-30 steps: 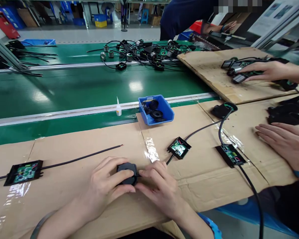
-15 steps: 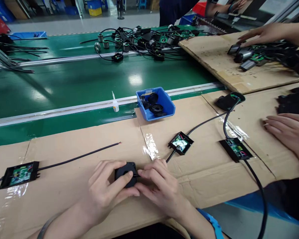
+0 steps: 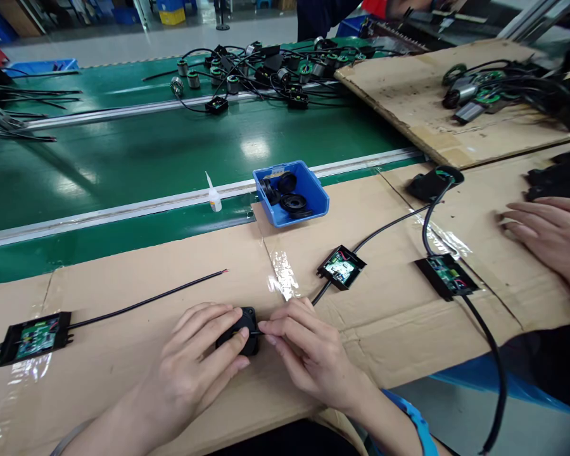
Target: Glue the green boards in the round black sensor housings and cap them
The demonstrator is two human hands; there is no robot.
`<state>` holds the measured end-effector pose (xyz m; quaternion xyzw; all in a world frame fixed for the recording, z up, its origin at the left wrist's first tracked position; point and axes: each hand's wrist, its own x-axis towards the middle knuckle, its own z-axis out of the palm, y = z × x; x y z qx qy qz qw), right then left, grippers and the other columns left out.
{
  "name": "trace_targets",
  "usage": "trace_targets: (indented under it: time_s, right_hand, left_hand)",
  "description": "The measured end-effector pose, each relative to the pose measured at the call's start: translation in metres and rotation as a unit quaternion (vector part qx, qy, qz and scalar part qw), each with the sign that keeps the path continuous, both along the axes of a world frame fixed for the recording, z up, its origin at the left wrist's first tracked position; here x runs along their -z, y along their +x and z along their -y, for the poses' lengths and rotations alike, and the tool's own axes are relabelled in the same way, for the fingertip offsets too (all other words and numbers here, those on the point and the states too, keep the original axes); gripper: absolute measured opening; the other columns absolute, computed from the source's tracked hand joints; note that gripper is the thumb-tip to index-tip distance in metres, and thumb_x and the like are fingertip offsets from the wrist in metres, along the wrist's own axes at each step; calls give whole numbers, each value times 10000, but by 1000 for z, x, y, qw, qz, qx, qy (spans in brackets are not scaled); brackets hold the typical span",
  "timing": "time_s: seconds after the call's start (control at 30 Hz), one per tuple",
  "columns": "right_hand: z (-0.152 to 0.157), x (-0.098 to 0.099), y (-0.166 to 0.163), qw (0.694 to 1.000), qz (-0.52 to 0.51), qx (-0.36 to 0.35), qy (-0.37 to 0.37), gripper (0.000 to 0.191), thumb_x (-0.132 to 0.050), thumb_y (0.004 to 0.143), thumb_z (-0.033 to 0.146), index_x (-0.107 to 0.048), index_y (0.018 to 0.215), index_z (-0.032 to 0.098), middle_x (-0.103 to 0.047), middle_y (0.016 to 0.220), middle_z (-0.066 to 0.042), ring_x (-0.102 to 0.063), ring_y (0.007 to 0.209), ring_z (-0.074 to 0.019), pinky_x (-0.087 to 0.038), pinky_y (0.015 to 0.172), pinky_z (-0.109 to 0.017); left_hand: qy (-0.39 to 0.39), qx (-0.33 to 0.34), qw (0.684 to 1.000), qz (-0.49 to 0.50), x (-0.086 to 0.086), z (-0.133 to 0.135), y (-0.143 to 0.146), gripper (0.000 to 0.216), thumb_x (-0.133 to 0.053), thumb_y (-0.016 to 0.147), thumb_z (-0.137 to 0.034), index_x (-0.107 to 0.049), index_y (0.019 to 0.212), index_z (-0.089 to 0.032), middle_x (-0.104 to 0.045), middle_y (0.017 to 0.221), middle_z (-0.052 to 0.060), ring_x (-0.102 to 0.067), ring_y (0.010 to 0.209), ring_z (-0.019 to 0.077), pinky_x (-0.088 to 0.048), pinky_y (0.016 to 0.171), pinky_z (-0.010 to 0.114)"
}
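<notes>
My left hand [image 3: 197,361] holds a black square plastic housing [image 3: 251,315] down on the cardboard, fingers across its top and thumb near its middle. Much of the housing is hidden beneath those fingers. At its right side, my right hand [image 3: 304,348] pinches a thin black cable [image 3: 255,333], a short piece of which shows between fingertips and housing. Beyond my right hand lies an open black box with a circuit board [image 3: 342,267]; its lower cable [image 3: 321,293] runs behind that hand.
A blue bin [image 3: 292,193] with black round parts stands ahead, a small white bottle [image 3: 213,194] to its left. Open circuit boxes lie left [image 3: 33,339] and right [image 3: 449,277]. A co-worker's hand [image 3: 551,234] rests at the right. Motors with cables [image 3: 266,69] lie across the green conveyor [image 3: 171,152].
My left fingers have flattened over the housing, and the thumb has shifted slightly left. A co-worker's hand has left the motors on the raised board. The view has shifted a little.
</notes>
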<state>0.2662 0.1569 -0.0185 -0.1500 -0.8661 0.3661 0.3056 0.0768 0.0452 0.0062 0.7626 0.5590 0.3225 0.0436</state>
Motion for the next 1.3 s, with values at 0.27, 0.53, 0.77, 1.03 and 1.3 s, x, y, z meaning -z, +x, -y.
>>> trace_targets:
  time_s: [0.27, 0.53, 0.77, 1.03, 1.3]
  right_hand:
    - [-3, 0, -1, 1000, -12, 5, 18, 205, -528, 898, -4, -631, 1016, 129, -621, 826, -41, -543, 757, -130, -431, 706, -308]
    - [21, -7, 14, 987, 50, 152, 21, 59, -575, 903, 108, -592, 902, 165, -586, 788, -49, -569, 706, -149, -475, 614, -260]
    - [48, -3, 11, 947, 94, 34, -306, 389, -466, 1000, 419, -542, 1306, 192, -636, 1245, -128, -613, 1182, -208, -527, 989, -336]
    - [42, 3, 15, 876, 5, -13, -481, 540, -587, 950, 391, -445, 1455, 261, -527, 1426, -100, -543, 1288, -205, -460, 1085, -369]
    - [40, 7, 11, 832, 24, 3, -554, 523, -659, 882, 438, -565, 1350, 225, -619, 1299, -101, -607, 1184, -230, -505, 1024, -405]
  left_hand:
    - [-2, 28, 997, -72, 13, 2, -8, 272, -657, 919, -304, -649, 1129, -132, -658, 1198, 147, -567, 1216, 329, -466, 1036, 579]
    - [-16, 59, 998, 11, 35, -1, -9, 298, -598, 913, -123, -589, 1211, -122, -578, 1213, 215, -620, 1133, 260, -610, 841, 351]
    - [48, -23, 999, -1, 29, 15, 15, 268, -615, 904, -117, -646, 1153, -210, -583, 1252, 142, -626, 1148, 250, -607, 899, 381]
    - [-220, -65, 948, 223, 6, 11, 21, 499, -467, 1013, -374, -401, 1486, -228, -528, 1425, 140, -549, 1289, 266, -553, 995, 407]
    - [-286, -28, 921, 264, -2, -6, 24, 382, -426, 1009, -245, -473, 1386, -208, -608, 1336, 95, -607, 1217, 203, -576, 959, 345]
